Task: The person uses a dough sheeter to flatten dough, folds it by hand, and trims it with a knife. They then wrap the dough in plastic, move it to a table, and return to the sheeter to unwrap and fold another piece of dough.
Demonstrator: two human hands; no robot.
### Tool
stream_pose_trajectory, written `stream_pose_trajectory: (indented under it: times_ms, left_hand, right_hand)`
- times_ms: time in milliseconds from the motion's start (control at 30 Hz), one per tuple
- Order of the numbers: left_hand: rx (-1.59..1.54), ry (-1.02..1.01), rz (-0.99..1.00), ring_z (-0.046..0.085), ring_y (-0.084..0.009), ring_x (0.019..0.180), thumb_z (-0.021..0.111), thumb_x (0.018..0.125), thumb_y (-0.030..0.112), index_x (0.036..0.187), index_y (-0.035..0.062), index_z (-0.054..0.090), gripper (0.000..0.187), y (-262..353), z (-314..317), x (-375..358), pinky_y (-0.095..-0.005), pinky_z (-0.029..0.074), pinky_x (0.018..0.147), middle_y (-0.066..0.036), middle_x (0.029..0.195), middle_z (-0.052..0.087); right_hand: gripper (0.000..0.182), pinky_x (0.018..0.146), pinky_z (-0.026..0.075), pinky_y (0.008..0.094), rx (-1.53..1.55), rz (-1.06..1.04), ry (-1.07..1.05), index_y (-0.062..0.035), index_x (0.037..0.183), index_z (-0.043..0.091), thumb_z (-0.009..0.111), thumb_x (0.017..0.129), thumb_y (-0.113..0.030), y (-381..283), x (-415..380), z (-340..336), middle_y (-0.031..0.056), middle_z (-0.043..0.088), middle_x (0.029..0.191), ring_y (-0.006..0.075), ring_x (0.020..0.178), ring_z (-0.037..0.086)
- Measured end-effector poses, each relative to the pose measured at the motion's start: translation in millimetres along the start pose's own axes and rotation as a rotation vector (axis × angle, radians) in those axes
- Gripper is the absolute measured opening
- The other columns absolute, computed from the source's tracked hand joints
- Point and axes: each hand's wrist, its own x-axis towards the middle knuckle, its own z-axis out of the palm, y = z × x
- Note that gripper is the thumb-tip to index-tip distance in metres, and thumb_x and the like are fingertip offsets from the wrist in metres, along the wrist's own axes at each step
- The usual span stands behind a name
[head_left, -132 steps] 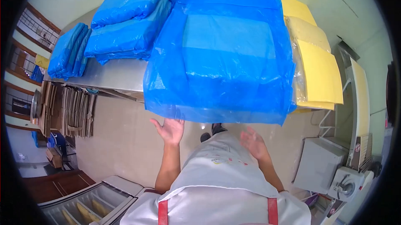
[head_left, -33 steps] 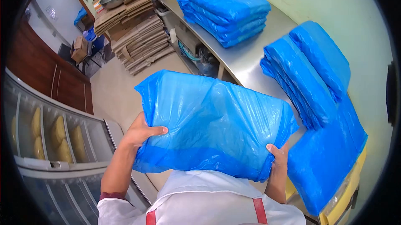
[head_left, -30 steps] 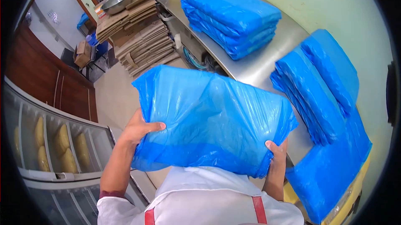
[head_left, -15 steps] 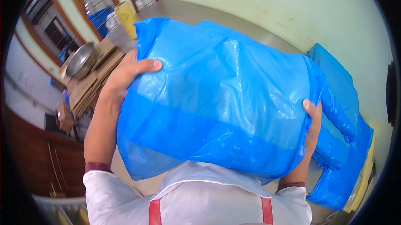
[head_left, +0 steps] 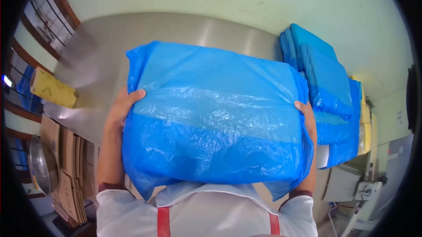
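A large blue plastic-wrapped bundle (head_left: 215, 116) is held level before the person's chest, its far edge overlapping the view of the steel bench (head_left: 176, 28). The left hand (head_left: 123, 106) is clamped on its left end, the right hand (head_left: 307, 113) on its right end, thumbs on top. More blue bundles (head_left: 323, 72) are stacked to the right; a yellow roll (head_left: 55, 88) lies on the bench at left, with a metal bowl (head_left: 43, 166) near flattened cardboard (head_left: 66, 173) below.

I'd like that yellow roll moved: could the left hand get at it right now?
Probably not as things stand: the left hand is holding one side of the blue package. Freed, it likely could, since nothing visible stands between it and the yellow roll.
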Motion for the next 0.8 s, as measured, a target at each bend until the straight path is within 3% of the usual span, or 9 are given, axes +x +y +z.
stream_pose_trajectory:
  times_ms: [167,233,300,367,400,533,633,700,800]
  left_hand:
    - [0.028,-0.033,-0.004,0.063,-0.0223,0.094,0.074,0.078,0.034,0.123,-0.0096,0.05,0.067,-8,-22,-11,-0.0346,0.052,0.082,-0.019,0.11,0.061]
    - [0.068,-0.041,0.003,0.064,-0.0191,0.092,0.073,0.08,0.037,0.119,-0.009,0.054,0.063,-24,-51,-34,-0.0331,0.052,0.082,-0.017,0.107,0.063]
    - [-0.071,0.087,-0.007,0.063,-0.0185,0.093,0.073,0.08,0.04,0.119,-0.0076,0.054,0.065,-49,-72,-87,-0.0328,0.052,0.082,-0.014,0.108,0.064]
    - [-0.323,0.443,0.129,0.062,-0.0173,0.094,0.073,0.079,0.042,0.12,-0.0055,0.054,0.066,-96,-73,-144,-0.0321,0.05,0.084,-0.011,0.106,0.064]
    - [-0.189,0.347,0.111,0.061,-0.0163,0.094,0.073,0.08,0.039,0.119,-0.0043,0.056,0.061,-115,-86,-169,-0.0315,0.049,0.084,-0.009,0.106,0.064]
    - [0.271,0.025,0.063,0.059,-0.0139,0.093,0.073,0.083,0.027,0.118,-0.0022,0.058,0.047,-122,-85,-221,-0.0291,0.046,0.086,-0.006,0.108,0.064]
    - [0.39,0.291,-0.065,0.059,-0.0133,0.091,0.07,0.086,0.019,0.118,-0.0022,0.057,0.041,-143,-95,-221,-0.0285,0.046,0.085,-0.004,0.106,0.064]
    - [0.422,0.342,0.018,0.059,-0.0155,0.096,0.068,0.087,0.017,0.121,-0.0027,0.055,0.042,-167,-113,-206,-0.0297,0.045,0.089,-0.006,0.109,0.064]
    - [0.61,0.537,0.284,0.058,-0.02,0.107,0.064,0.089,0.017,0.125,-0.0034,0.052,0.043,-157,-96,-219,-0.0328,0.042,0.096,-0.011,0.115,0.062]
  right_hand:
    - [0.059,0.09,0.048,0.0361,0.058,-0.091,-0.113,0.0041,0.131,0.046,0.059,0.088,-0.035,7,-16,-25,0.0166,0.059,0.12,0.0248,0.102,0.06]
    - [0.062,0.094,0.046,0.039,0.296,-0.116,0.026,0.0032,0.132,0.045,0.055,0.091,-0.042,18,-58,-26,0.015,0.059,0.122,0.0267,0.106,0.059]
    - [0.068,0.099,0.043,0.0435,0.442,-0.16,0.128,0.0028,0.133,0.045,0.052,0.091,-0.05,64,-103,-55,0.0141,0.059,0.122,0.029,0.11,0.057]
    - [0.073,0.102,0.04,0.0454,0.509,-0.229,0.084,0.0032,0.132,0.046,0.054,0.089,-0.055,116,-158,-81,0.014,0.06,0.121,0.0294,0.115,0.054]
    - [0.072,0.103,0.038,0.0443,0.548,-0.256,0.014,0.0036,0.13,0.048,0.058,0.087,-0.053,127,-186,-76,0.0139,0.06,0.121,0.0282,0.118,0.052]
    - [0.054,0.087,0.042,0.0329,-0.042,-0.285,-0.102,0.0033,0.11,0.061,0.07,0.081,-0.041,131,-242,-78,0.0083,0.064,0.103,0.0206,0.101,0.057]
    - [0.026,0.072,0.041,0.0238,-0.211,-0.124,0.143,0.0,0.091,0.066,0.073,0.081,-0.023,138,-220,-93,0.0006,0.063,0.082,0.0133,0.079,0.057]
    - [0.036,0.086,0.044,0.029,-0.45,0.078,0.219,0.0014,0.111,0.062,0.069,0.085,-0.022,203,-191,-128,0.005,0.064,0.1,0.0156,0.095,0.058]
    - [0.028,0.083,0.044,0.0273,-0.406,-0.173,0.297,-0.0006,0.107,0.063,0.066,0.088,-0.021,177,-186,-118,0.0027,0.062,0.098,0.0135,0.093,0.058]
